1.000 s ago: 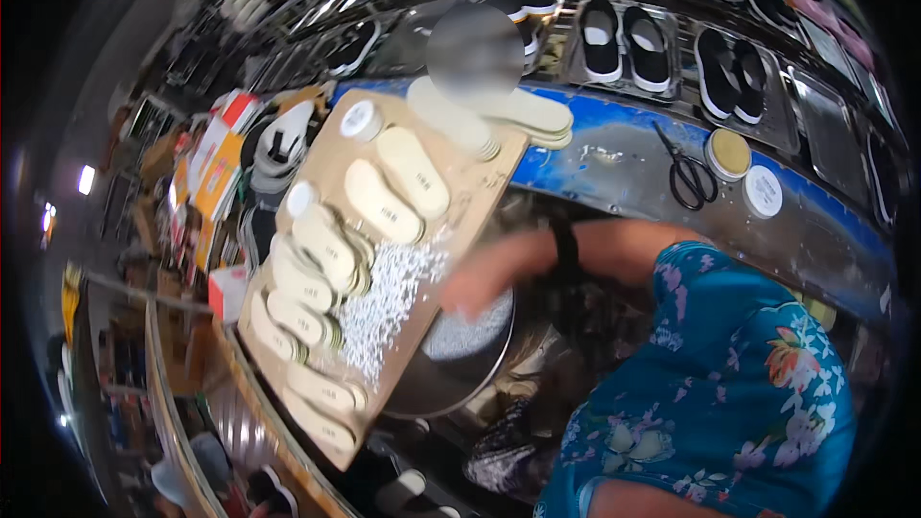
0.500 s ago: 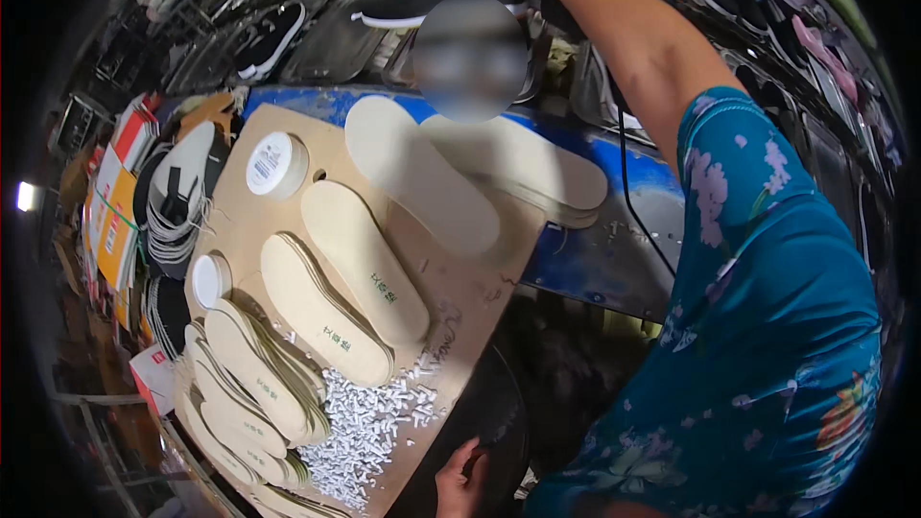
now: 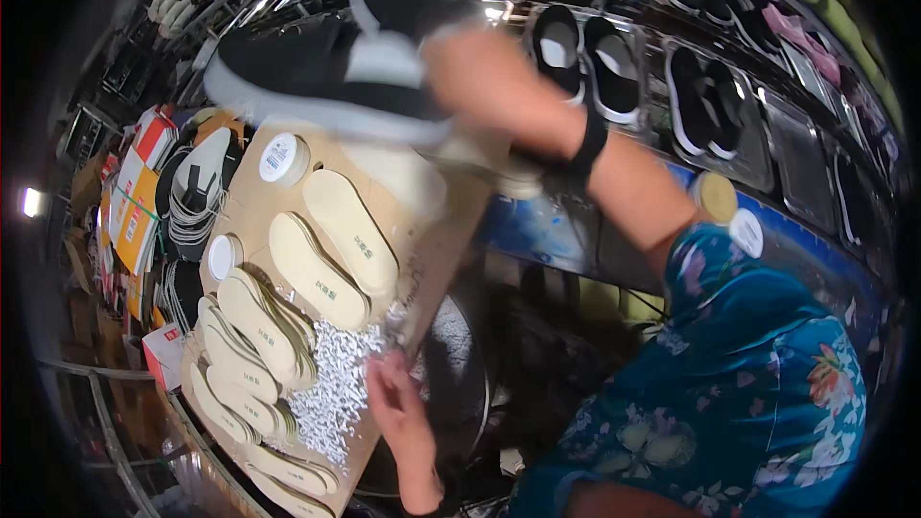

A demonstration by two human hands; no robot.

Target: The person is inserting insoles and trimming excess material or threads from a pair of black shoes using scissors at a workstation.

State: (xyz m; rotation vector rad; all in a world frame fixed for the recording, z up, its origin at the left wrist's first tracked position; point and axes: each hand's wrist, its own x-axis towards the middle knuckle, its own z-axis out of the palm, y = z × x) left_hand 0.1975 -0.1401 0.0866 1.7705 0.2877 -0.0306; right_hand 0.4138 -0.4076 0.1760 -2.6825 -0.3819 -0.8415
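My right hand (image 3: 489, 67), blurred by motion, is closed on a pair of black slip-on shoes (image 3: 278, 58) with white soles, held in the air over the far part of a tan board (image 3: 422, 259). One shoe lies sideways toward the left; the other sticks up beyond the hand. My left hand (image 3: 395, 398) is low at the board's right edge, its fingertips beside a pile of small white pellet-like pieces (image 3: 331, 388). Those fingers are smeared, so whether they pinch anything is unclear. Cream insoles (image 3: 350, 230) with green print lie on the board, several stacked at its near left.
Two round white-topped tubs (image 3: 280, 159) stand along the board's left side. A dark round container (image 3: 460, 355) is below its right edge. Racks with metal trays hold more black shoes (image 3: 614, 67) at the far side. Bundled cartons (image 3: 132, 206) and cords are at left.
My right hand has come back from the far rack toward the board and now carries the shoes. My left hand has risen leftward to the white pieces. The view has shifted to the right.
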